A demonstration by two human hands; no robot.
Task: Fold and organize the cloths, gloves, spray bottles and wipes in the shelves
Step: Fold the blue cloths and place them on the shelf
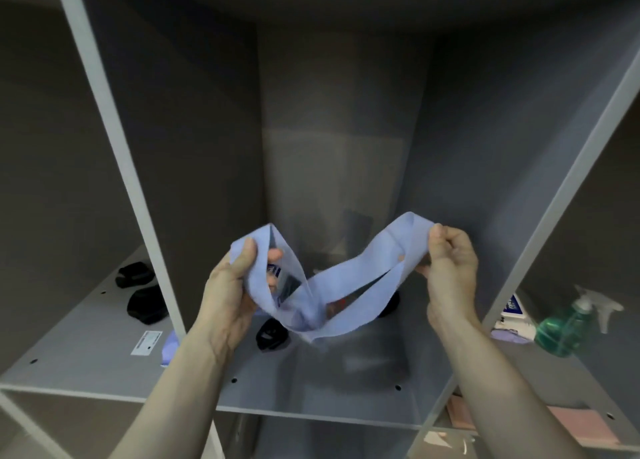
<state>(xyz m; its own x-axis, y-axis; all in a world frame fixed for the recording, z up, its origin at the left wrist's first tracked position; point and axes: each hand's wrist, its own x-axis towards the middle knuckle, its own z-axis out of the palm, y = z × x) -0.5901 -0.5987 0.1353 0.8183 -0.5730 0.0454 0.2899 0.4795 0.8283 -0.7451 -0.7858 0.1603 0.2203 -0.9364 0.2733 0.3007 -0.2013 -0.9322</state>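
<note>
Grey cubby shelves (311, 399) fill the frame as a person holds a pale blue cloth (349, 292) in mid-air at the centre, in front of the middle compartment. The left hand (230, 285) grips one end, thumb over the fabric and fingers curled behind it; the right hand (448, 268) pinches the other end between thumb and fingers. Between them the cloth sags in a loose V, thin and smooth, doubled into a long band whose layers gape apart near each hand.

Folding appears to be under way, not finished. The slack middle could twist or the layers slide apart, because so limp a fabric keeps no crease in the air; a light pinch on the right could also let that end drop.

Black gloves (142, 292) lie at left centre in the left compartment, soft and crumpled. Another dark item (272, 334) sits on the middle shelf below the cloth. At lower right a green spray bottle (561, 327), translucent plastic with a white trigger, stands beside a wipes pack (516, 314).
</note>
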